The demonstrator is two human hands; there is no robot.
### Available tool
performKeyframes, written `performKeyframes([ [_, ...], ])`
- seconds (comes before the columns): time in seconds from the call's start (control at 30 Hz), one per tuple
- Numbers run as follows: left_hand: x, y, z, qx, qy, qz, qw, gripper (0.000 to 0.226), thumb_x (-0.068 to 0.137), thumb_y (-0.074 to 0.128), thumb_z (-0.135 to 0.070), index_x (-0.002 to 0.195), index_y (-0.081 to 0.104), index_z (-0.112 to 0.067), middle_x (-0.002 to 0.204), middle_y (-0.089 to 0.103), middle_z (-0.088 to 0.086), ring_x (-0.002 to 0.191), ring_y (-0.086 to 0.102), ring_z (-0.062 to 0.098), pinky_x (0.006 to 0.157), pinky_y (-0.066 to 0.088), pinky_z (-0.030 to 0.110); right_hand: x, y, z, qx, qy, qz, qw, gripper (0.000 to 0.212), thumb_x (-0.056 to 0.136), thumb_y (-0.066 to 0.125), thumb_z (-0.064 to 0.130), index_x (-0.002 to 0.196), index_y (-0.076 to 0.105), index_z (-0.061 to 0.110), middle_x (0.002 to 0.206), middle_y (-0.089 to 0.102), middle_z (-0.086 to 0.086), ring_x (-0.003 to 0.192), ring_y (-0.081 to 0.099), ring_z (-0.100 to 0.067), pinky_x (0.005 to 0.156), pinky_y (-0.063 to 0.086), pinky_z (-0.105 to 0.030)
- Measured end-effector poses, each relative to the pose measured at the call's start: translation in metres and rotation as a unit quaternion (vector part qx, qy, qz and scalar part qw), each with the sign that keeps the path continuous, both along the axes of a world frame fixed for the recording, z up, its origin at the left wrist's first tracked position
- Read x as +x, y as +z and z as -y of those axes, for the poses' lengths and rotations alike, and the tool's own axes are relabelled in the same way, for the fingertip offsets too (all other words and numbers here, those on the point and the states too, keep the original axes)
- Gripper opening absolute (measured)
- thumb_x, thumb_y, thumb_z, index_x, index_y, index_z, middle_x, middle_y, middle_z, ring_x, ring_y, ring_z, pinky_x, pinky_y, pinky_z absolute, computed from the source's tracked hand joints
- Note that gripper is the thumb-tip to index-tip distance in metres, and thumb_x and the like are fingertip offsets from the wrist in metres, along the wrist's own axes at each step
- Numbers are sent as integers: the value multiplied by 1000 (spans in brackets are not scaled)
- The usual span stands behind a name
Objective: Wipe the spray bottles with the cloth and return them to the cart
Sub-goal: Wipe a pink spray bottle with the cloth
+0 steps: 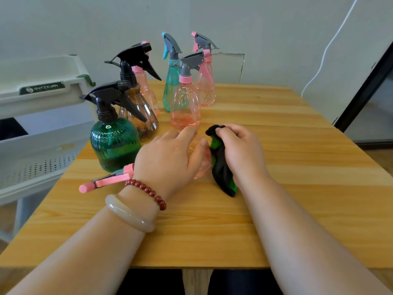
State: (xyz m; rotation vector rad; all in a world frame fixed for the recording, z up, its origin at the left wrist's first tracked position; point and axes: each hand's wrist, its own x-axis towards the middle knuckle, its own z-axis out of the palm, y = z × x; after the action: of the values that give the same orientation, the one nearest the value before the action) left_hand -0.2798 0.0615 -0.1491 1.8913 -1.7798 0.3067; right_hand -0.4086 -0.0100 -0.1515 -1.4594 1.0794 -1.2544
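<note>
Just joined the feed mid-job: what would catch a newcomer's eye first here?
The hands at the centre of the table: the left hand grips a pink bottle lying on its side, while the right hand holds a black-and-green cloth against it. Behind them stand six upright spray bottles, with the white cart at the left.

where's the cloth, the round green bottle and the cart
cloth (223,173): head view, black lower fold
round green bottle (114,143): head view, ribbed body
cart (32,103): head view, upper tray wall

Pink bottle (112,179) largely under left hand (168,154)
</note>
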Motion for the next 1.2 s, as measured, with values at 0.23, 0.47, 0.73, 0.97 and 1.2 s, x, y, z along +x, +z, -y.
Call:
performKeyframes([
  [0.23,4,-4,2,-5,26,-35,999,56,101,12,-41,126,58,-22,99,67,2,86,65,26,59,37,29,4,-1,-4,10,-22,-33,999,13,90,61,22,86,70,30,88,70,15,86,63,-5,72,47,-20],
  [0.47,3,-4,4,-8,42,-36,998,28,100,23,-38,83,41,-26,66,41,-9,61,49,23,50,32,30,17,-4,-24,-19,12,-69,997,19,98,52,19,93,70,24,80,67,13,63,57,4,63,45,-16],
  [0.73,5,-6,2,-6,28,-15,999,53,99,14,-49,118,58,-26,81,57,-4,74,60,26,52,37,28,19,-2,-22,71,11,-25,997,30,95,52,36,78,71,20,83,73,-4,89,67,-32,83,52,-45],
  [0.97,0,17,1,83,9,-65,994,45,100,30,-34,136,54,-24,135,52,-2,126,43,22,104,36,39,18,-5,-18,23,-37,-46,998,45,103,44,33,82,55,-5,71,53,-21,66,45,-21,64,39,-39],
  [1.2,-1,1,0,1,29,-90,996,58,91,18,-37,122,63,-19,116,66,2,100,62,23,77,49,33,12,2,-19,-10,-79,-92,993,9,96,59,28,89,60,24,91,62,8,78,54,-3,62,37,-9],
])
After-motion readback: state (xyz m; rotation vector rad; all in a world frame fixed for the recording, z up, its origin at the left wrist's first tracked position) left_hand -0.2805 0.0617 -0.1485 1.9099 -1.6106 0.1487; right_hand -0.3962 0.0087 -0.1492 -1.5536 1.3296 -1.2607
